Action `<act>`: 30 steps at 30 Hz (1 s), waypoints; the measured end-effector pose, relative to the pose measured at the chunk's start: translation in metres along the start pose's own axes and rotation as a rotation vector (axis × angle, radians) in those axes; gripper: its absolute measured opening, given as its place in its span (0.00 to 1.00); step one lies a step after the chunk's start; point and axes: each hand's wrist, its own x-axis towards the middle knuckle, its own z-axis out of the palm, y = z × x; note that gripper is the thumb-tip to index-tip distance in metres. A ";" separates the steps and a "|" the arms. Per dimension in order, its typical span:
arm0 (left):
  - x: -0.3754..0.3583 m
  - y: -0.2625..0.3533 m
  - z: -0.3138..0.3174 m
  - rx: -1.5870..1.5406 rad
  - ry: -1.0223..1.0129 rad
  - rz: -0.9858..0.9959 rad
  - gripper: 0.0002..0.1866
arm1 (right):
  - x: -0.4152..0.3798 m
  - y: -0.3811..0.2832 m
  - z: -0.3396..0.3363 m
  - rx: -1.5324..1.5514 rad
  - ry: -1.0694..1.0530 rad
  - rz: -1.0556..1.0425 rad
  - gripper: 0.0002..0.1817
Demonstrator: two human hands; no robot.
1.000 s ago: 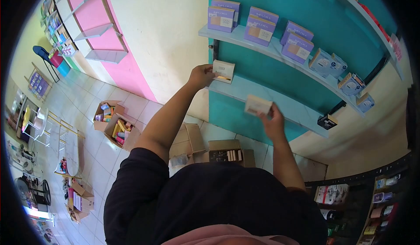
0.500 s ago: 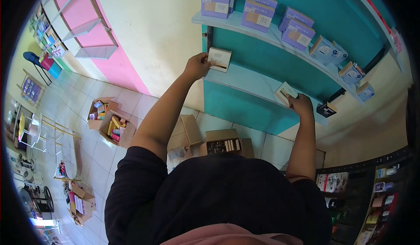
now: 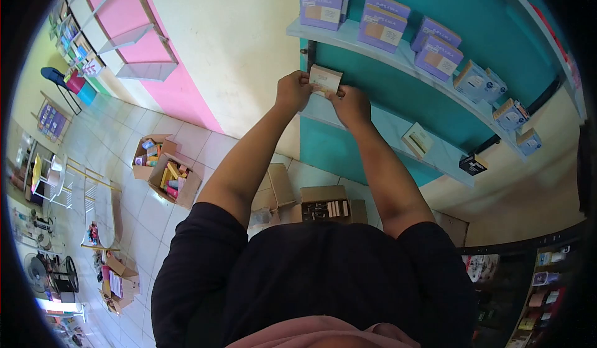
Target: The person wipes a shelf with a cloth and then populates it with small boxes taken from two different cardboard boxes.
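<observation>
The person is now holding one small cream box [image 3: 326,78] with both hands at the left end of the lower pale-blue shelf [image 3: 385,124], against the teal wall. The left hand [image 3: 293,90] is gripping the box's left edge, its fingers closed on the card, much as it was a second ago. The right hand [image 3: 351,103] has changed the most: half a second ago it was far along the shelf setting down a second cream box [image 3: 418,140], and it is now back at the left, its fingers pinching the right edge of the first box. That second box is lying alone on the shelf, tilted, well apart from both hands, so it appears to be placed and released. The held box is sitting just above the shelf edge; whether it is touching the shelf cannot be told. On the upper shelf [image 3: 398,59], purple boxes [image 3: 380,31] are standing in a row, with blue-and-white boxes [image 3: 474,82] further right. On the tiled floor below, an open carton [image 3: 328,206] is showing more small boxes inside.
</observation>
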 end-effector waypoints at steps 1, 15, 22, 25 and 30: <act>0.001 -0.003 0.000 0.002 0.004 -0.005 0.19 | 0.004 -0.001 0.004 0.000 0.047 0.027 0.22; 0.002 0.000 0.010 0.080 0.094 -0.076 0.16 | 0.015 0.024 0.023 0.147 0.178 0.113 0.21; 0.006 -0.002 0.010 0.040 0.075 -0.103 0.17 | 0.016 0.027 0.023 0.135 0.179 0.114 0.19; 0.004 0.001 0.006 0.095 0.062 -0.128 0.16 | 0.015 0.025 0.021 0.136 0.158 0.115 0.20; 0.007 0.001 0.006 0.122 0.035 -0.103 0.18 | 0.016 0.027 0.024 0.174 0.200 0.089 0.20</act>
